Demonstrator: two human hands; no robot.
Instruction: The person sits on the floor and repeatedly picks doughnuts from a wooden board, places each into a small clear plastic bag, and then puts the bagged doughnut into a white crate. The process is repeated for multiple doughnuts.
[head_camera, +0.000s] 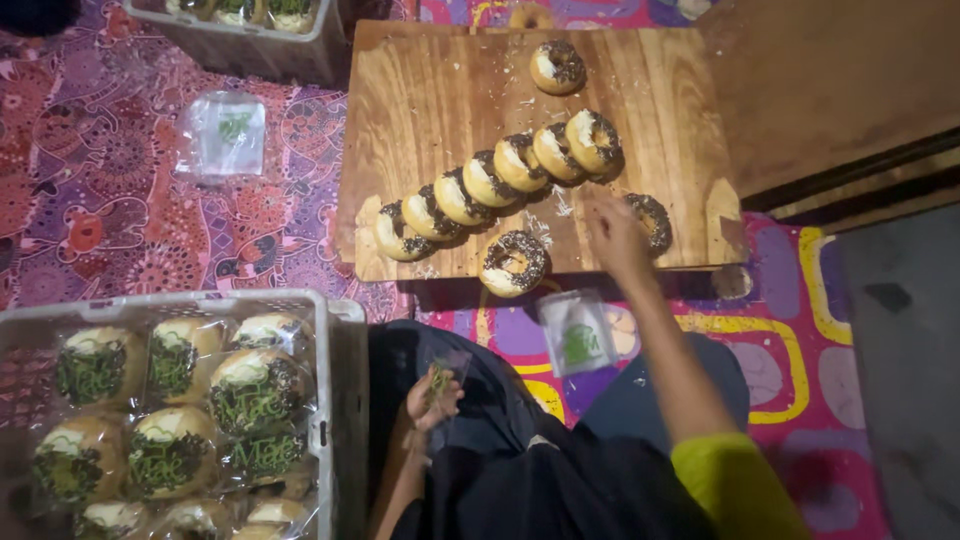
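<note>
Doughnut (652, 220) half hidden behind blurred right hand (615, 235), grip unclear; left hand (432, 398) fingers pinch clear bag (447, 372).

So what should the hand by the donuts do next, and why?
Probably close on the sprinkled donut at the board's near edge. The right hand is open and almost touching it, while the left hand holds a clear bag ready, and the crate beside it is full of bagged donuts.
</note>
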